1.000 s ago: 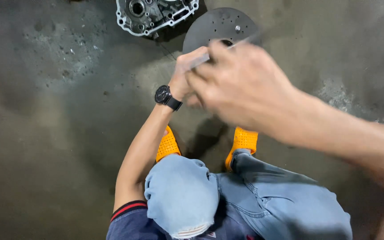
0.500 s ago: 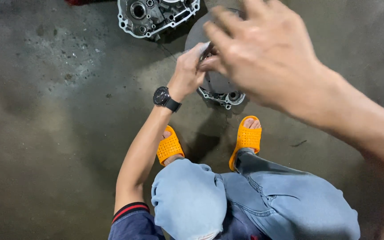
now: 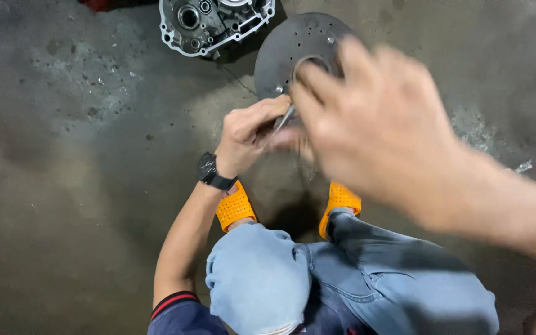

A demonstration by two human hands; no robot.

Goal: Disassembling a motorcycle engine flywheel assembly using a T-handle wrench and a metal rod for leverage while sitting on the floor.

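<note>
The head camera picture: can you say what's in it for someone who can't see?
A left hand with a black wristwatch grips a thin metal tool over a round grey metal disc on the concrete floor. The blurred right hand hovers close.

Left hand point(image 3: 250, 138) curled, low; right hand point(image 3: 373, 124) raised, blurred, fingers bent.

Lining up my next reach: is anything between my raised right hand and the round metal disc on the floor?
Yes. The left hand, holding a thin metal tool, sits beneath the blurred right hand, at the near edge of the disc.
</note>
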